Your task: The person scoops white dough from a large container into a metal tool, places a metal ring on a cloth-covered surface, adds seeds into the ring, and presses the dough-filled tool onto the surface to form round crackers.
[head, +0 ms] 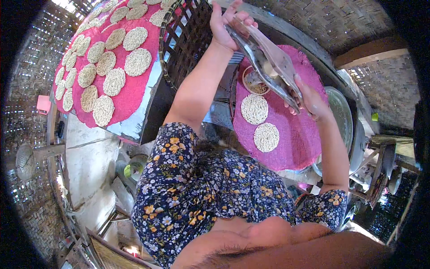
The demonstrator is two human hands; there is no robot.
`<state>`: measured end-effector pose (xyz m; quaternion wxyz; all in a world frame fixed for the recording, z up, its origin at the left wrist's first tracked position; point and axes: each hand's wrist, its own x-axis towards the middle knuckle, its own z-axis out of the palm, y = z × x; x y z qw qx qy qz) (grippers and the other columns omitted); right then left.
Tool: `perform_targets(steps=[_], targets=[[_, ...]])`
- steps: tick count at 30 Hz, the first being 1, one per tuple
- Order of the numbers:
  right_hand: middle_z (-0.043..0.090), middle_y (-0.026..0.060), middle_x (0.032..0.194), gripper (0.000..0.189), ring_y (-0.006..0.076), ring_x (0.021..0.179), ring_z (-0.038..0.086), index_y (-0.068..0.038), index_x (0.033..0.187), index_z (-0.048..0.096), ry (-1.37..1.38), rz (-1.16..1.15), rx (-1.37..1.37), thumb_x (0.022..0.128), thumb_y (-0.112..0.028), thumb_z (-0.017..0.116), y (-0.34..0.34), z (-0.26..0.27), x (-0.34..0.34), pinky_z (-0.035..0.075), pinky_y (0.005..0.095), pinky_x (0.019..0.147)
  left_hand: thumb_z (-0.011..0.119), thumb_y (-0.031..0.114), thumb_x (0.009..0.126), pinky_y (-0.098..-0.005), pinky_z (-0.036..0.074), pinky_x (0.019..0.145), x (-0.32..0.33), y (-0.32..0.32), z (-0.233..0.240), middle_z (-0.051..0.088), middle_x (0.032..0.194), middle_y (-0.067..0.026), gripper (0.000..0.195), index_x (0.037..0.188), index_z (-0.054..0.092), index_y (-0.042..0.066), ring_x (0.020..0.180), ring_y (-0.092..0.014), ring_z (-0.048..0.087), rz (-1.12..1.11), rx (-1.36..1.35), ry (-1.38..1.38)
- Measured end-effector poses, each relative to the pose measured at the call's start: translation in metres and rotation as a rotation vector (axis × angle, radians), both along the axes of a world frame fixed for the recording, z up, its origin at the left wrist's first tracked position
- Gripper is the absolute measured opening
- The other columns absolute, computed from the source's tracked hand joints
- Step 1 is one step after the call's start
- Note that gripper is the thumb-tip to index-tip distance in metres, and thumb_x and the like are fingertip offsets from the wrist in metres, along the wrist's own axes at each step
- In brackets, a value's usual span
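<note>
My left hand (228, 25), at the top centre, grips one end of a shiny, flat, plastic-like sheet (250, 52) that is parted lengthwise from a second, translucent layer (273, 50). At the other end my right hand (310, 99) holds both layers. A pale lump shows between them. Beneath lies a pink woven cloth (295, 134). On it, a round ring mould (256, 80) with noodle strands inside sits above two flat round noodle cakes, an upper one (254, 109) and a lower one (266, 137).
To the left, a pink cloth (134, 90) bears several noodle discs (114, 81). A dark woven basket (184, 40) stands between the two cloths. At the right is a large round basin (339, 114). Woven bamboo walls (379, 84) surround the area.
</note>
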<state>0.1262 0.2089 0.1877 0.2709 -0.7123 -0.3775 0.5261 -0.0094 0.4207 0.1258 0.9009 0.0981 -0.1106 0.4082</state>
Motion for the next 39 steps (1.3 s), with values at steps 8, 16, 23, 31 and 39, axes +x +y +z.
perform_targets(steps=[8, 16, 23, 31, 39], targets=[[0.051, 0.0046, 0.053, 0.056, 0.0113, 0.041, 0.046, -0.003, 0.070, 0.055, -0.290, -0.042, 0.098, 0.083, -0.054, 0.037, 0.003, 0.001, 0.011, 0.035, 0.0245, 0.038, 0.034, 0.061, 0.080, -0.0327, 0.039, 0.058, 0.018, 0.015, -0.003, 0.038, 0.046, 0.0014, 0.050, 0.084, 0.056, 0.016, 0.048, -0.017, 0.043, -0.001, 0.022, -0.070], [0.049, 0.0037, 0.050, 0.052, 0.0101, 0.036, 0.042, -0.003, 0.068, 0.054, -0.445, -0.054, 0.015, 0.084, -0.051, 0.040, -0.019, 0.012, 0.017, 0.032, 0.0242, 0.034, 0.037, 0.057, 0.081, -0.0371, 0.040, 0.062, 0.038, -0.003, -0.030, 0.044, 0.050, -0.0007, 0.050, 0.087, 0.057, 0.012, 0.053, -0.018, 0.048, -0.108, 0.071, -0.228], [0.051, 0.0053, 0.053, 0.053, 0.0110, 0.037, 0.043, 0.000, 0.077, 0.057, -0.315, -0.087, 0.007, 0.082, -0.051, 0.043, -0.024, -0.002, -0.005, 0.033, 0.0253, 0.034, 0.035, 0.058, 0.081, -0.0303, 0.036, 0.054, 0.006, -0.019, -0.012, 0.031, 0.042, 0.0052, 0.052, 0.076, 0.056, 0.010, 0.041, -0.011, 0.035, 0.037, -0.014, 0.049], [0.051, 0.0059, 0.053, 0.053, 0.0141, 0.039, 0.045, 0.000, 0.077, 0.057, -0.529, -0.089, 0.063, 0.081, -0.051, 0.043, -0.017, 0.002, -0.003, 0.035, 0.0287, 0.038, 0.032, 0.059, 0.081, -0.0316, 0.034, 0.051, 0.018, -0.009, -0.011, 0.029, 0.040, 0.0040, 0.052, 0.072, 0.053, 0.012, 0.038, -0.013, 0.032, 0.027, -0.039, 0.064], [0.047, 0.0011, 0.049, 0.051, 0.0104, 0.039, 0.042, -0.007, 0.070, 0.056, -0.196, -0.185, 0.075, 0.083, -0.053, 0.040, -0.039, 0.027, 0.001, 0.032, 0.0246, 0.036, 0.022, 0.066, 0.079, -0.0407, 0.038, 0.086, -0.005, -0.029, 0.024, 0.055, 0.095, -0.0164, 0.077, 0.111, 0.048, 0.000, 0.091, -0.029, 0.052, -0.020, 0.195, 0.245]])
